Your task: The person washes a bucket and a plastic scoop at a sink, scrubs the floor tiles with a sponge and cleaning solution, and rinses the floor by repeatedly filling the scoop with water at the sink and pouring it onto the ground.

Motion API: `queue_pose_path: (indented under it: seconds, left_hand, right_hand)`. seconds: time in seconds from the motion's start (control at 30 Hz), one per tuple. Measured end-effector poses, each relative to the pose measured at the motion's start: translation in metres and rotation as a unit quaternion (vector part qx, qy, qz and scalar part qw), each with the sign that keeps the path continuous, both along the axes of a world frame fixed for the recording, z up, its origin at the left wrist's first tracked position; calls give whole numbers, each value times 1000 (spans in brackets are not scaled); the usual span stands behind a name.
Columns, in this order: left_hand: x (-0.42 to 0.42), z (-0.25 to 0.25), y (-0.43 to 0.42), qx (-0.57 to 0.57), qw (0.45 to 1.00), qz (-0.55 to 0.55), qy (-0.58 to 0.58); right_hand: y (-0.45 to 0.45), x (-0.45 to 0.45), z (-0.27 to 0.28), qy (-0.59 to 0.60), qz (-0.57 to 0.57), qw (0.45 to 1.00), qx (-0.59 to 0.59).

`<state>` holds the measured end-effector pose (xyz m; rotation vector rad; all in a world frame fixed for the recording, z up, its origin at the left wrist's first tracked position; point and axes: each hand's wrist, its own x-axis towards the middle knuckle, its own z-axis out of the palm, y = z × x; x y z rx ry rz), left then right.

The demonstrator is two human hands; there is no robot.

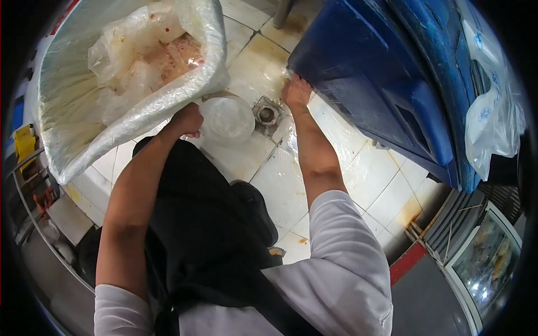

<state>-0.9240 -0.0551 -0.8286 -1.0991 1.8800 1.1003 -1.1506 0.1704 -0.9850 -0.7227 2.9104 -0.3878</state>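
My left hand [187,120] has its fingers curled at the rim of a round, cloudy white container [227,119], which stands low over the tiled floor. Just right of that container is a square floor drain [266,113] with a round opening. My right hand [297,91] reaches down to the lower corner of a large blue plastic bin [358,73]; its fingers are bent against that corner, and the fingertips are partly hidden. Water glistens on the tiles around my right forearm.
At the upper left stands a large bin lined with clear plastic [131,115], holding crumpled bags and scraps. A clear plastic bag [490,106] hangs at the right. A glass-fronted case [486,260] is at the lower right, and a metal rack [28,179] at the left.
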Motion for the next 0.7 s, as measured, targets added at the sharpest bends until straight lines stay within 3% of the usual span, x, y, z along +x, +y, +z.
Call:
queue_pose_path:
  seconds: [0.13,0.17,0.27,0.37,0.43,0.5,0.53,0.7]
  left_hand:
    - [4,-9,-5,3,1000,-14,-5]
    - [9,-16,-9,12,997,-72,21]
    - [28,-50,-21,-35,970,-229,67]
    - [32,-55,-21,-44,964,-255,61]
    - [19,-52,-22,6,971,-238,-1]
    - [33,-76,-31,-31,955,-293,22]
    - [39,-87,-35,-51,946,-319,33]
    - [18,-8,-14,-34,997,-62,12]
  right_hand:
    - [17,14,21,6,122,992,-11]
    - [18,18,30,20,162,987,-4]
    - [-4,32,43,-115,110,987,38]
    - [-40,13,38,98,176,973,-113]
    - [-74,-3,50,34,171,977,-125]
    - [-87,-17,26,83,188,971,-124]
    - [-77,-13,18,53,208,969,-120]
    - [1,21,13,-98,305,945,-62]
